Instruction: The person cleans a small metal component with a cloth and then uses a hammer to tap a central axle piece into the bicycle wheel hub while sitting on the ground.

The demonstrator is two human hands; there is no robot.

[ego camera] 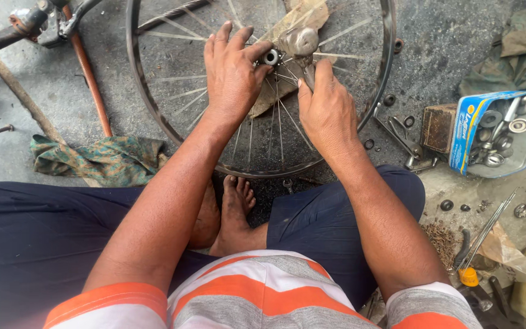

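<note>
A person sits on a concrete floor with a spoked bicycle wheel (153,103) lying flat before bare feet. The left hand (231,73) rests over the spokes, its fingers closed on a small silver ring-shaped part (270,57) at the wheel's centre. The right hand (327,109), just to the right, pinches the lower end of the metal hub (299,41), which stands among the spokes at the far middle of the scene. The two hands sit close together, nearly touching. A piece of torn brown cardboard (302,15) lies under the wheel beyond the hub.

To the right, a blue box (465,131) holds bearings, nuts and other small metal parts, with a rusty block (438,127) just beside it on its left. Wrenches (400,137) and loose washers lie between the wheel rim and that block. At the near right, a screwdriver with a yellow handle (469,275) rests on the floor. A patterned green rag (95,159) lies at the left, near a rust-coloured bicycle frame tube (89,82).
</note>
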